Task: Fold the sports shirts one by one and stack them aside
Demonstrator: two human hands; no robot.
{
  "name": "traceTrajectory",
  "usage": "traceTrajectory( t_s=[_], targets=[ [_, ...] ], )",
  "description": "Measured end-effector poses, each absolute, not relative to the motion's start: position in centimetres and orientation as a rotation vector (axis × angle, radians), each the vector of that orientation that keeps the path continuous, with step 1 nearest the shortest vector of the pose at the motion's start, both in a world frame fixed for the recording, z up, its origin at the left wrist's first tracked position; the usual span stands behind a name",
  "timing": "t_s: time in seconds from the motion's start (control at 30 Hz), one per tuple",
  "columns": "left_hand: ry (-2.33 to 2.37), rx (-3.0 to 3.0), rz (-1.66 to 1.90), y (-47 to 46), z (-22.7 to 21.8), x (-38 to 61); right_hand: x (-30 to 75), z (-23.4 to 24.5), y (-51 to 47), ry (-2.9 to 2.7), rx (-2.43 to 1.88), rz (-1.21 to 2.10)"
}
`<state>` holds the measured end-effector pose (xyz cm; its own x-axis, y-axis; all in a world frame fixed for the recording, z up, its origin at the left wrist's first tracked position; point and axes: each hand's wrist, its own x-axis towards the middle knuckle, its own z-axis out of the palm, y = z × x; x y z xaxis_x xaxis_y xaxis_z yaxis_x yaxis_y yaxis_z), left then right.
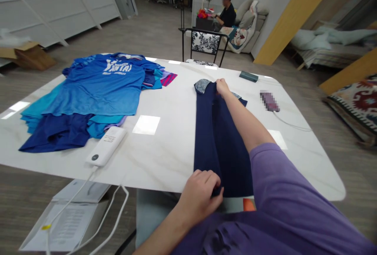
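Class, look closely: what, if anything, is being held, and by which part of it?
A navy garment: the right hand grips it at its far end, the left hand at its near end.

You see a bright table [171, 153] with square glare patches, dimmer far floor [153, 25], stretched edges, and a pixelated phone [269, 101] right.

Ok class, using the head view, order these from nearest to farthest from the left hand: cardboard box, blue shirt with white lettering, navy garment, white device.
1. Navy garment: in the left hand.
2. White device: left, on the table.
3. Blue shirt: left, behind the device.
4. Cardboard box: far left, beyond the table.
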<state>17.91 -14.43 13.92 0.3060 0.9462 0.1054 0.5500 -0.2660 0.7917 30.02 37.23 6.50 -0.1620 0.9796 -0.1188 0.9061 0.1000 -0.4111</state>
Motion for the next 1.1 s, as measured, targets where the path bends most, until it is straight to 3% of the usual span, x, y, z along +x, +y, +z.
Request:
traceTrajectory(
  t_s=[0.17,0.33,0.47,0.8,0.97,1.1],
  targets=[
    [1.177,2.020,0.671,-12.6,13.3,20.7,35.7,6.2,35.2,-1.990,-2.104,0.592],
    [1.390,2.117,0.696,-10.5,11.2,18.6,35.1,5.7,33.1,-2.300,-1.798,0.413],
    [1.486,2.273,0.519,-10.4,9.2,17.3,31.6,4.2,32.3,-2.622,-1.521,0.519],
    [1.504,2.310,0.397,-9.6,8.3,15.5,30.0,2.2,35.3,-2.554,-1.585,0.667],
    [1.437,2.228,0.452,-8.6,10.7,19.9,38.3,4.4,36.5,-2.104,-1.969,0.262],
    [1.106,2.293,0.425,-8.1,12.0,27.2,46.3,5.0,35.6,-1.883,-2.340,0.249]
  ],
)
